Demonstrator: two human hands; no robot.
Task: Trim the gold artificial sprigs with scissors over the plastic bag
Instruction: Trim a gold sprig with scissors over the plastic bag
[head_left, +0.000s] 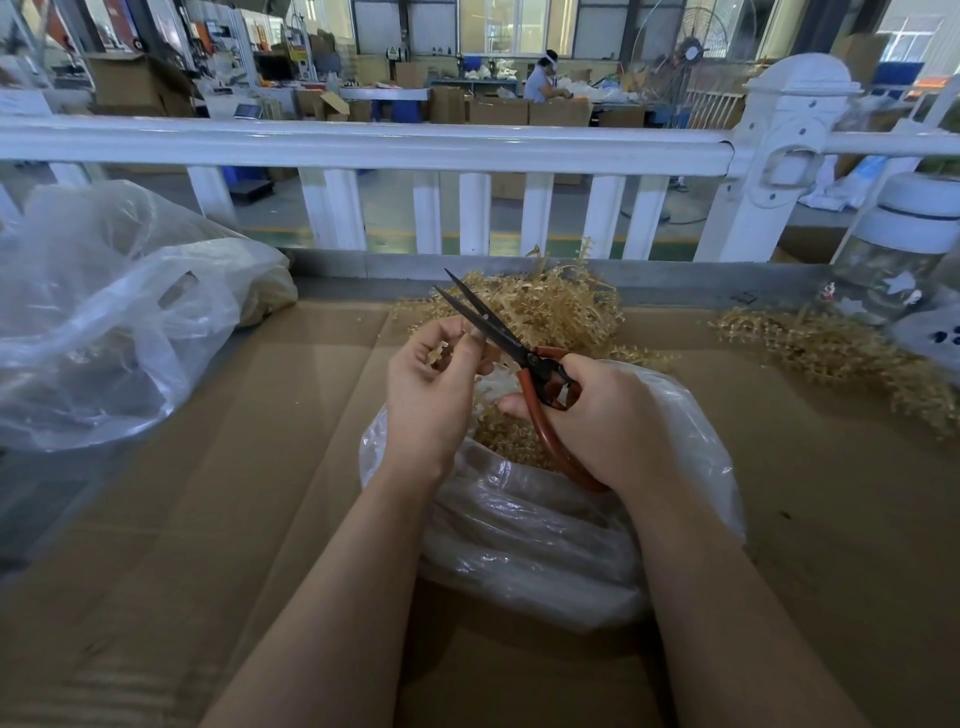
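Note:
My left hand (428, 387) pinches a small gold sprig (436, 355) between thumb and fingers, above a clear plastic bag (530, 525) that holds gold trimmings (506, 434). My right hand (602, 421) grips red-handled scissors (511, 343). Their black blades are slightly apart and point up and left, with the edge right beside my left fingertips. A heap of gold sprigs (550, 306) lies just behind both hands.
Cardboard (208, 519) covers the table. A large crumpled plastic bag (104, 322) sits at the left. More gold sprigs (831, 348) lie at the right, near a glass jar (893, 260). A white railing (363, 140) runs behind the table.

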